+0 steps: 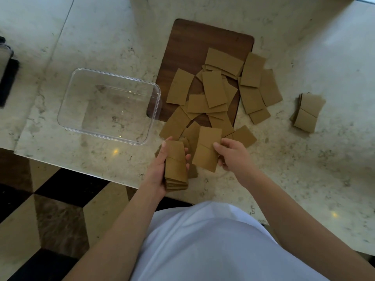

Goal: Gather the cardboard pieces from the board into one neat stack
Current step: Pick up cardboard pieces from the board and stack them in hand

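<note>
Several tan cardboard pieces [213,89] lie scattered over the near half of a dark wooden board [188,45] and spill onto the marble counter. My left hand [160,169] grips a thick stack of pieces [176,167] near the counter's front edge. Just to its right, my right hand [231,154] pinches a couple of overlapping pieces [207,149], thumb on top. A small separate stack [307,112] lies on the counter at the right.
A clear plastic container [109,104] with nothing inside stands left of the board, touching its near left corner. A dark object [8,78] sits at the far left edge. The counter's front edge [81,175] drops to a checkered floor.
</note>
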`<state>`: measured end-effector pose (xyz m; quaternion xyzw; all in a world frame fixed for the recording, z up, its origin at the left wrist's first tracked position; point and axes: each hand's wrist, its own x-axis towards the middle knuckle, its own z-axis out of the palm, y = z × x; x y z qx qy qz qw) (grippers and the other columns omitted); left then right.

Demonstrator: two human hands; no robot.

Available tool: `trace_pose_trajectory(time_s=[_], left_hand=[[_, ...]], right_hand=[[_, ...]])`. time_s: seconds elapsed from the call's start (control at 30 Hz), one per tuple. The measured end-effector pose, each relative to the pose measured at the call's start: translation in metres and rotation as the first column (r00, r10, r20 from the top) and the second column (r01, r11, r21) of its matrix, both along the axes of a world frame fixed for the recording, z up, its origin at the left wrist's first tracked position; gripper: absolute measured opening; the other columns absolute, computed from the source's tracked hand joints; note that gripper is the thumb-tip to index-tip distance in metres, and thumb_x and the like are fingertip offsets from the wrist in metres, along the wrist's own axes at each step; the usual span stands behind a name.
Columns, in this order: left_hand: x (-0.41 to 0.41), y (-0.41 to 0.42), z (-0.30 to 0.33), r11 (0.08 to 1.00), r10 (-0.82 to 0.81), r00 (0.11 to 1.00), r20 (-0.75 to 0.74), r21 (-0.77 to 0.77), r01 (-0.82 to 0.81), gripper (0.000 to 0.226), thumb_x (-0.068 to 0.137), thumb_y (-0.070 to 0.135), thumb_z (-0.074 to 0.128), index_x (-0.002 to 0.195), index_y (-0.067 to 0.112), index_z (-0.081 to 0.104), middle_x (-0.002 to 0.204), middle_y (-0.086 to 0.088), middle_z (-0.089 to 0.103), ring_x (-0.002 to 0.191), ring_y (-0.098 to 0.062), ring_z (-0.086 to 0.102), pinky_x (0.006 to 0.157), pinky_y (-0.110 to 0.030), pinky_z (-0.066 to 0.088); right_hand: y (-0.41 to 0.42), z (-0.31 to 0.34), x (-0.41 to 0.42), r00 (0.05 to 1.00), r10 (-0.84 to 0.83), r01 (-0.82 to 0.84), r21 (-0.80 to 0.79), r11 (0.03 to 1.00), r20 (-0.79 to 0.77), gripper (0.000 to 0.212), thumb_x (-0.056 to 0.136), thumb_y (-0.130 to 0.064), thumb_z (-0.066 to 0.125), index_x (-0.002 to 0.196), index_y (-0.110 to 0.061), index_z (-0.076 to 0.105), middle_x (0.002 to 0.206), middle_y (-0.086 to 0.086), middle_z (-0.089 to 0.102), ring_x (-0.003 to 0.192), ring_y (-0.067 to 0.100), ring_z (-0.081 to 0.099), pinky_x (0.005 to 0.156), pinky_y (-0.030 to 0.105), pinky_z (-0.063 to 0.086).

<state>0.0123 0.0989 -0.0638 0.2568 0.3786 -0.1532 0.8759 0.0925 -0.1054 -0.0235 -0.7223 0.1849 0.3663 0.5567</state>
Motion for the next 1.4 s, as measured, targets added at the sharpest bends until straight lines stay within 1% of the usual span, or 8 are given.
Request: trace_pose_trajectory(time_s=[0.2,0.33,0.5,0.73,0.87,1.0,1.17,1.4], left_hand=[[0.007,-0.006,0.004,0.978,-0.145,0.989,0.009,0.153,0.142,0.035,0.103,0.056,0.048,0.13,0.044,0.066,0.124,-0.009,0.076,0.102,-0.035,0.076,0.071,-0.048,0.062],[0.007,-0.009,0.01,0.959,-0.233,0.972,0.031,0.172,0.224,0.057,0.081,0.066,0.07,0.129,0.034,0.067,0.123,-0.013,0.074,0.101,-0.033,0.074,0.077,-0.05,0.062],[-0.001,-0.004,0.007,0.961,-0.226,0.974,0.034,0.172,0.217,0.052,0.071,0.013,0.08,0.12,0.029,0.071,0.116,-0.015,0.076,0.092,-0.03,0.076,0.068,-0.046,0.061],[-0.011,0.018,0.003,1.0,-0.022,0.999,0.048,0.012,0.021,0.057,0.078,0.019,0.084,0.131,0.028,0.068,0.106,-0.015,0.071,0.084,-0.024,0.068,0.072,-0.04,0.058],[-0.012,0.015,0.009,0.996,0.039,0.999,0.026,-0.077,-0.037,0.042,0.067,0.042,0.093,0.101,0.023,0.076,0.094,-0.011,0.067,0.078,-0.021,0.065,0.072,-0.041,0.059],[-0.018,0.02,0.008,0.999,0.035,0.999,-0.025,-0.031,-0.036,0.021,0.086,0.041,0.074,0.08,0.021,0.079,0.092,-0.009,0.07,0.079,-0.021,0.068,0.07,-0.039,0.061],[-0.025,0.031,0.006,0.994,0.063,0.998,-0.017,-0.087,-0.064,0.018,0.086,0.017,0.078,0.099,0.021,0.065,0.11,-0.018,0.07,0.083,-0.028,0.07,0.066,-0.04,0.061],[-0.021,0.034,0.002,0.998,0.058,0.998,-0.002,0.024,-0.057,0.024,0.083,0.001,0.074,0.092,0.021,0.066,0.105,-0.018,0.069,0.083,-0.03,0.07,0.073,-0.047,0.061]], right_hand=[[0.02,0.013,-0.015,0.996,0.092,-0.091,0.039,0.995,-0.013,0.015,0.092,-0.029,0.077,0.099,-0.018,0.07,0.069,-0.007,0.07,0.05,0.003,0.059,0.044,0.017,0.042],[0.034,0.011,-0.021,0.989,0.145,-0.143,-0.043,0.989,0.037,0.019,0.089,-0.03,0.08,0.096,-0.02,0.067,0.087,-0.005,0.071,0.06,0.005,0.064,0.049,0.015,0.047],[0.049,0.007,-0.026,0.902,0.387,-0.341,-0.233,0.911,0.193,0.025,0.084,-0.042,0.08,0.095,-0.029,0.062,0.096,-0.009,0.065,0.085,0.006,0.061,0.067,0.023,0.048],[0.036,-0.01,0.021,0.876,0.436,-0.335,-0.389,0.858,0.206,0.022,0.094,-0.03,0.072,0.109,-0.026,0.057,0.103,-0.008,0.059,0.098,0.013,0.059,0.067,0.02,0.04],[0.045,-0.017,0.026,0.818,0.528,-0.384,-0.466,0.797,0.228,0.039,0.091,-0.031,0.076,0.123,-0.022,0.056,0.112,-0.003,0.056,0.096,0.015,0.056,0.068,0.022,0.04],[0.061,-0.022,0.011,0.786,0.582,-0.441,-0.471,0.764,0.208,0.049,0.088,-0.039,0.078,0.128,-0.025,0.052,0.121,-0.002,0.043,0.092,0.016,0.055,0.077,0.029,0.044],[0.073,-0.029,-0.013,0.796,0.586,-0.41,-0.574,0.709,0.155,0.062,0.08,-0.051,0.082,0.124,-0.023,0.048,0.117,-0.003,0.038,0.086,0.019,0.059,0.073,0.036,0.053],[0.078,-0.036,-0.026,0.681,0.697,-0.371,-0.714,0.594,0.226,0.057,0.073,-0.049,0.088,0.1,-0.025,0.044,0.098,-0.007,0.043,0.091,0.016,0.045,0.075,0.03,0.039]])
